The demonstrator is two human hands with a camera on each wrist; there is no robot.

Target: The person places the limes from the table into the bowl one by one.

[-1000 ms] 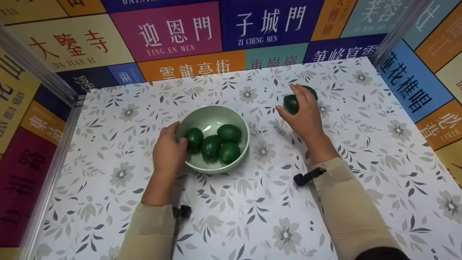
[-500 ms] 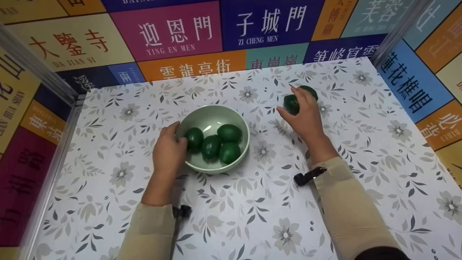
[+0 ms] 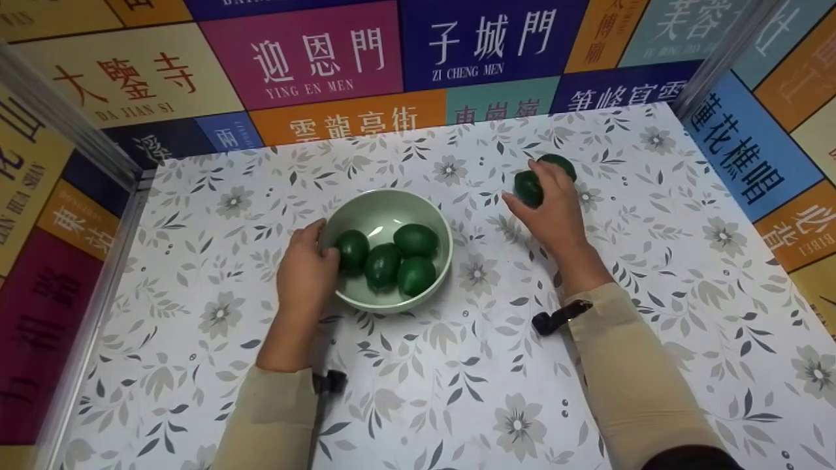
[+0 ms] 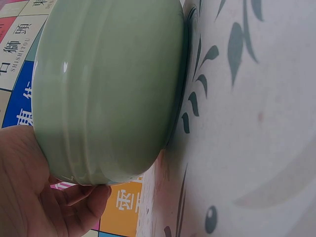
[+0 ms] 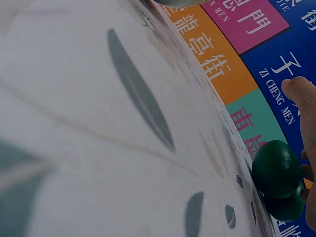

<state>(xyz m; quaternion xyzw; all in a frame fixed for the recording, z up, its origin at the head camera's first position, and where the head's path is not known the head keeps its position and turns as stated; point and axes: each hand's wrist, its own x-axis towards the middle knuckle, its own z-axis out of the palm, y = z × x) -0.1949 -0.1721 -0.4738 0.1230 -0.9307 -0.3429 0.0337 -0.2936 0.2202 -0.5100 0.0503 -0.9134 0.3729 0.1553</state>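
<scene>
My left hand (image 3: 305, 271) grips the near-left rim of a pale green bowl (image 3: 359, 209), thumb over the edge and fingers along the outside wall. Several glossy dark green oval fruits (image 3: 382, 267) lie inside. Farther back on the right, my right hand (image 3: 556, 212) reaches around a dark green oval fruit (image 3: 527, 189) on the table. Its fingers are at the fruit's far side. In the right wrist view the thumb stands away from this fruit (image 5: 276, 169). A second loose fruit (image 3: 562, 167) sits right behind it, partly hidden by the fingers.
A white cloth (image 3: 424, 391) with grey leaves and flowers covers the table. Colourful panels (image 3: 300, 59) with large lettering rise behind it and at both sides. Metal corner posts (image 3: 725, 52) stand at the back corners.
My right hand has lowered very slightly, its fingertips now a little closer to the front loose fruit. The left hand, bowl and fruits stay where they were.
</scene>
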